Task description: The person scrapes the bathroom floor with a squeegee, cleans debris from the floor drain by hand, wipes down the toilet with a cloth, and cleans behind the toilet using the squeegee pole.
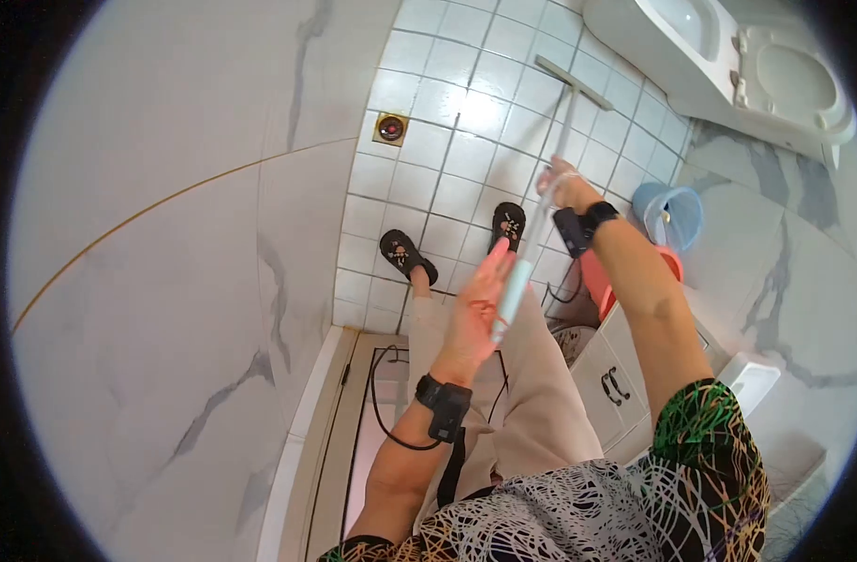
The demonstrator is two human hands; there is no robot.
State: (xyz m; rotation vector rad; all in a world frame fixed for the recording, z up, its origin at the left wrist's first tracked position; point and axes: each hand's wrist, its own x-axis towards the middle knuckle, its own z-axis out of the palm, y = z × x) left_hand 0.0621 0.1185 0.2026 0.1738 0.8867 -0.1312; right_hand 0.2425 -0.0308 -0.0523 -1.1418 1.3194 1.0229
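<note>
A long-handled squeegee slants across the view, its flat grey head (575, 82) on the tiled floor and its pale green grip (513, 292) near my body. Higher up, my right hand (565, 185) is closed round the pole. At the lower end, my left hand (475, 309) lies against the grip with its fingers stretched out, not wrapped round it. A thin reddish mark or strand shows on the left palm; I cannot make out which. Both wrists carry black strapped devices.
A square floor drain (390, 129) lies at upper left. White toilet (789, 80) stands at upper right. Right of my arm are a blue bucket (670, 214), a red basin (602, 281) and a white cabinet (616, 384). My black shoes (408, 256) stand on the tiles; a marble-patterned wall (185, 281) rises left.
</note>
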